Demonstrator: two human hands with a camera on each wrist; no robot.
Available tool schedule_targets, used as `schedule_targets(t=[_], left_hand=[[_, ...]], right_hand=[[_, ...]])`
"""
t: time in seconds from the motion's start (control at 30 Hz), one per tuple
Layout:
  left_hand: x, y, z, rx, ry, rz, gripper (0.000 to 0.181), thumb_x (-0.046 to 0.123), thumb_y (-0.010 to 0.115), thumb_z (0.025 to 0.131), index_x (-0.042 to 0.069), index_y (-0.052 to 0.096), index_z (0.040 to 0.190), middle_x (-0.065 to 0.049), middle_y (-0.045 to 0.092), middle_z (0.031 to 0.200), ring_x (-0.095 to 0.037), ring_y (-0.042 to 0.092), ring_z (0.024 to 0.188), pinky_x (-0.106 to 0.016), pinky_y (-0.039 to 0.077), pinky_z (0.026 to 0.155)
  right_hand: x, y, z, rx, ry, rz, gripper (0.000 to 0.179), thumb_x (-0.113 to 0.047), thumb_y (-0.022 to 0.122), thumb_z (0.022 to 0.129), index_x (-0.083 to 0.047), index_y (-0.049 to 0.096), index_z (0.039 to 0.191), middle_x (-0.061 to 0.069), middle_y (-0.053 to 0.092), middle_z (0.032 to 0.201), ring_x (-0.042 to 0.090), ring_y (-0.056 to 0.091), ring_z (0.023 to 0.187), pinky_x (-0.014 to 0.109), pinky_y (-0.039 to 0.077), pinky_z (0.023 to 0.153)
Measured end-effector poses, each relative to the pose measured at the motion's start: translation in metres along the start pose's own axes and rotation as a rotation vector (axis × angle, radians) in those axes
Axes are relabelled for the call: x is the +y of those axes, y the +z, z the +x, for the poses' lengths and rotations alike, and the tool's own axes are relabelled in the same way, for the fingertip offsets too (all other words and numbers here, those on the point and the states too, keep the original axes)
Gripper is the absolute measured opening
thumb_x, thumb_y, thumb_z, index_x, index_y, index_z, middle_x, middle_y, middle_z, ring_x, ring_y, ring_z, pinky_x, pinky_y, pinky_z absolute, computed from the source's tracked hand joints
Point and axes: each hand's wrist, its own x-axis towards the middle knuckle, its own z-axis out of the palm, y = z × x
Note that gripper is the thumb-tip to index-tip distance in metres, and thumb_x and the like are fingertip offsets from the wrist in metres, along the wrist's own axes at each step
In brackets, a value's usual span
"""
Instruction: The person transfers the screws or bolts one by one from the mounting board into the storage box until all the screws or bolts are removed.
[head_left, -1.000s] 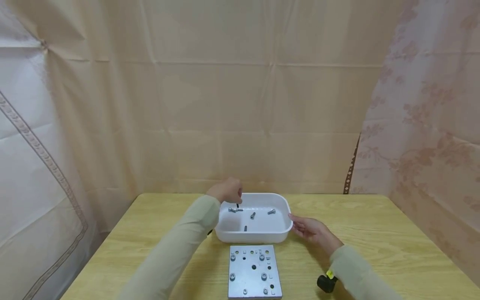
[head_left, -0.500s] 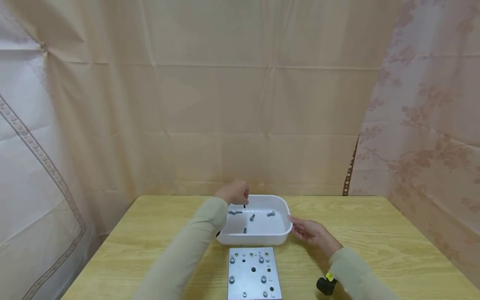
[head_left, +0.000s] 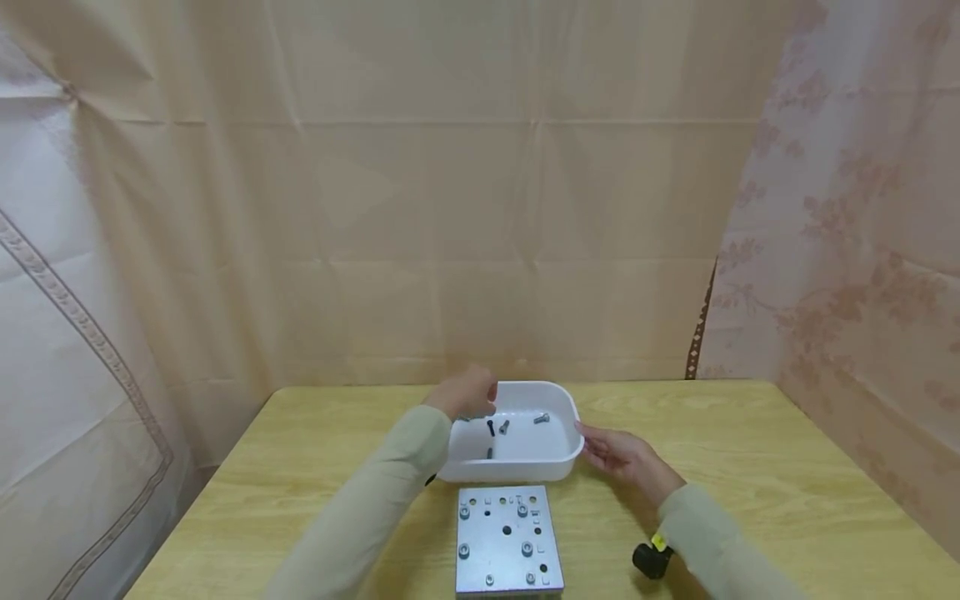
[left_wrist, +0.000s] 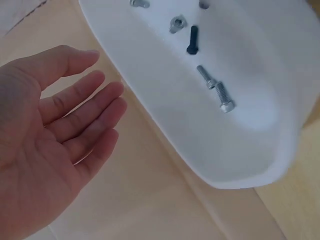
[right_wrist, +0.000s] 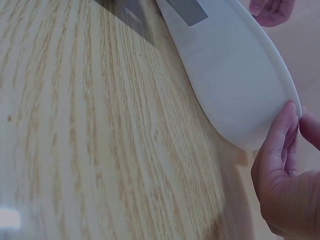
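A white plastic bin [head_left: 517, 472] stands toward the back of the table. My left hand [head_left: 467, 392] hovers over its far left part; in the left wrist view that hand [left_wrist: 65, 115] has loosely bent fingers and holds nothing. Under it, a black bolt [left_wrist: 193, 41] lies on the bin floor. Several silver socket-head bolts lie there too, among them one silver bolt [head_left: 542, 418] at the right and a pair of touching bolts [left_wrist: 223, 98]. My right hand [head_left: 626, 458] pinches the bin's right rim between thumb and fingers, seen close in the right wrist view [right_wrist: 287, 185].
In front of the bin lies a silver metal plate [head_left: 495, 567] with holes and several bolts seated in it. A black object with a yellow mark [head_left: 650, 561] is beside the right sleeve. Beige cloth [head_left: 420, 208] hangs behind the wooden table [head_left: 315, 425].
My left hand first moved right over the bin with the black bolt, then let it go; the bolt now lies on the bin floor. My right hand stays on the rim.
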Motion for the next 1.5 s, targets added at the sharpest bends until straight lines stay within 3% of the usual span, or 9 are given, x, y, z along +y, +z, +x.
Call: schedule_targets(t=[0.2,0.63,0.83,1.03,1.5], left_hand=[[-0.002,0.01,-0.023,0.093,0.111,0.081,0.016,0.013,0.071,0.082,0.004,0.066,0.095,-0.007,0.07,0.091,-0.018,0.059,0.078,-0.032,0.051,0.077],[-0.001,0.038,-0.061,0.213,0.229,0.033,0.025,0.023,0.072,0.084,0.006,0.068,0.101,-0.007,0.072,0.099,-0.017,0.063,0.09,-0.034,0.052,0.09],[0.005,0.044,-0.079,0.226,0.257,0.019,0.024,0.023,0.07,0.085,0.007,0.067,0.103,-0.006,0.072,0.1,-0.016,0.063,0.093,-0.034,0.051,0.091],[0.009,0.051,-0.096,0.295,0.413,0.087,0.023,0.022,0.071,0.083,0.007,0.068,0.101,-0.004,0.072,0.096,-0.015,0.063,0.09,-0.032,0.05,0.088],[0.023,0.068,-0.125,0.241,0.616,0.22,0.02,0.028,0.07,0.084,0.017,0.069,0.101,0.007,0.069,0.095,-0.006,0.062,0.092,-0.022,0.048,0.09]], right_hand=[[-0.003,-0.001,-0.001,-0.041,-0.008,-0.007,0.02,-0.016,0.058,0.095,-0.013,0.07,0.079,-0.003,0.072,0.076,0.004,0.065,0.073,0.015,0.054,0.072],[-0.009,-0.005,-0.008,-0.054,0.005,0.017,0.022,-0.015,0.057,0.095,-0.014,0.07,0.077,-0.003,0.071,0.076,0.004,0.066,0.074,0.014,0.054,0.072],[-0.008,-0.007,-0.01,-0.056,0.022,0.006,0.024,-0.016,0.056,0.096,-0.014,0.069,0.077,-0.003,0.071,0.076,0.003,0.065,0.073,0.014,0.054,0.072],[-0.007,-0.003,-0.011,-0.046,0.028,0.017,0.021,-0.017,0.058,0.094,-0.013,0.069,0.077,-0.002,0.072,0.076,0.004,0.066,0.073,0.015,0.055,0.071],[-0.009,-0.004,-0.012,-0.031,0.055,0.025,0.021,-0.017,0.058,0.094,-0.014,0.07,0.077,-0.002,0.071,0.076,0.004,0.066,0.073,0.015,0.055,0.073]])
